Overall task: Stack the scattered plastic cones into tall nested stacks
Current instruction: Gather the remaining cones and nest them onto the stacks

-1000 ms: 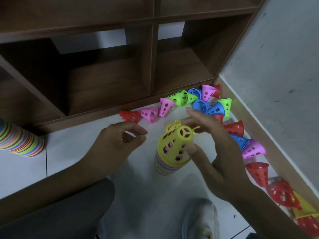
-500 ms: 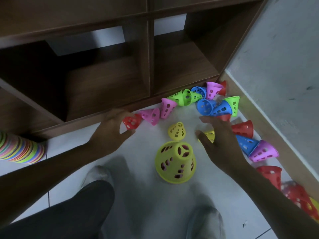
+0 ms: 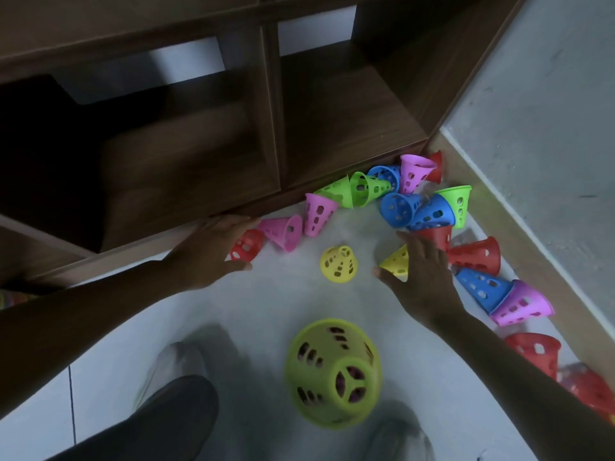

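A nested stack topped by a yellow-green cone stands on the white floor near my feet. Farther out, my left hand reaches to a small red cone lying by the shelf base, thumb below it and fingers above; the grip is unclear. My right hand lies spread over a yellow cone on its side, fingers straight. Between both hands a small yellow cone stands upright. Several pink, green, blue and red cones lie scattered in the corner beyond.
A dark wooden shelf unit runs along the back. The grey wall and its skirting close the right side, with more cones along it. A striped stack's edge shows at far left. My shoes and leg are at the bottom.
Both hands left the stack and moved out toward the scattered cones: left to the red cone, right onto the fallen yellow one. The view has shifted forward, so the stack sits lower.
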Available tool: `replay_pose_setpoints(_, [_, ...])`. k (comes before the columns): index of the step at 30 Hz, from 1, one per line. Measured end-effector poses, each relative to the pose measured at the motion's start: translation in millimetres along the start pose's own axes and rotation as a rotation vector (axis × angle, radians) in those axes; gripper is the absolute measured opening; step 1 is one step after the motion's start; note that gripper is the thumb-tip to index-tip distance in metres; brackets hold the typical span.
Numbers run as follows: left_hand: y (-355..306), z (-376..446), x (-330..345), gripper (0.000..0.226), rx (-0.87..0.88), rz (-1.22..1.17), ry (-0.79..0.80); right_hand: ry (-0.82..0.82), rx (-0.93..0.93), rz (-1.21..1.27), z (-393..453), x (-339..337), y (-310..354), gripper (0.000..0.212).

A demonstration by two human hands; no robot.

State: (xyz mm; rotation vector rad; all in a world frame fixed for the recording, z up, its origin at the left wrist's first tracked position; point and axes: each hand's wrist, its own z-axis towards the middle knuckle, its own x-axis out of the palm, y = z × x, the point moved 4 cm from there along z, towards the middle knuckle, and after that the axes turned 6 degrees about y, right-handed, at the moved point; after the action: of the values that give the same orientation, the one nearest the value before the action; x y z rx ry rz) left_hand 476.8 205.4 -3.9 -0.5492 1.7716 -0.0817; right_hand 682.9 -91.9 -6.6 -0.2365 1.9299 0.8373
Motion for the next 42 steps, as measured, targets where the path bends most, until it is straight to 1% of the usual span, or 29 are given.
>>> replay_pose_setpoints(4, [3,11,8,0.078,-0.021,-0.020,0.052,0.014,-0.094,-0.027,15,9,7,0.089])
replay_pose_setpoints(6, [7,14,14,0.079,-0.014,-0.023,0.061,0.033,-0.129,-0.040,20,14,13,0.091])
replay_pose_setpoints(8, [10,18,19,0.083,-0.015,-0.042,0.061,0.053,-0.138,-0.040,24,16,21,0.089])
replay_pose_setpoints(10, [15,22,21,0.089,-0.054,-0.054,0.042,0.069,-0.157,-0.048,27,20,28,0.085])
replay_pose_setpoints(13, [10,24,16,0.101,-0.083,0.021,0.011,0.101,-0.198,-0.072,29,28,34,0.082])
replay_pose_setpoints(17, [4,31,13,0.087,-0.192,-0.107,0.041,0.098,-0.243,-0.105,32,35,38,0.067])
replay_pose_setpoints(18, [3,33,12,0.087,-0.189,-0.056,0.043,0.090,-0.253,-0.104,33,36,38,0.062])
replay_pose_setpoints(19, [3,37,10,0.089,-0.168,0.031,0.012,0.081,-0.261,-0.106,33,36,38,0.058])
replay_pose_setpoints(21, [5,49,11,0.093,-0.078,0.232,-0.045,0.063,-0.265,-0.106,34,37,37,0.052])
replay_pose_setpoints(23, [-2,57,10,0.086,-0.039,0.402,0.015,0.058,-0.267,-0.102,35,37,36,0.051])
replay_pose_setpoints(24, [-8,61,13,0.080,-0.007,0.491,0.085,0.061,-0.267,-0.099,35,37,35,0.050])
replay_pose_setpoints(25, [-13,62,12,0.072,0.010,0.510,0.155,0.064,-0.266,-0.096,35,37,34,0.050])
replay_pose_setpoints(26, [-14,64,10,0.065,-0.036,0.484,0.213,0.066,-0.266,-0.093,34,37,33,0.050])
replay_pose_setpoints(28, [-16,71,5,0.061,-0.055,0.391,0.237,0.063,-0.269,-0.099,34,37,32,0.051])
replay_pose_setpoints(29, [-23,74,3,0.056,-0.034,0.386,0.186,0.061,-0.268,-0.106,33,37,31,0.050])
replay_pose_setpoints(30, [-27,76,5,0.052,-0.052,0.337,0.180,0.062,-0.265,-0.110,33,38,29,0.050])
replay_pose_setpoints(31, [-26,78,9,0.052,-0.049,0.388,0.203,0.064,-0.262,-0.111,33,38,28,0.049])
replay_pose_setpoints(34, [-28,82,4,0.069,-0.149,0.258,0.232,0.048,-0.273,-0.120,30,35,24,0.052])
replay_pose_setpoints(36, [-32,85,5,0.068,-0.130,0.279,0.239,0.047,-0.269,-0.113,28,33,23,0.052])
replay_pose_setpoints(38, [-34,83,7,0.067,-0.061,0.414,0.254,0.055,-0.250,-0.088,27,30,20,0.050])
replay_pose_setpoints(39, [-32,82,8,0.063,-0.056,0.425,0.259,0.056,-0.240,-0.071,26,29,19,0.052])
replay_pose_setpoints(41, [-24,80,8,0.055,-0.057,0.305,0.249,0.055,-0.222,-0.023,23,24,19,0.052])
replay_pose_setpoints(42, [-22,77,5,0.055,-0.081,0.244,0.251,0.051,-0.214,0.007,21,20,20,0.049])
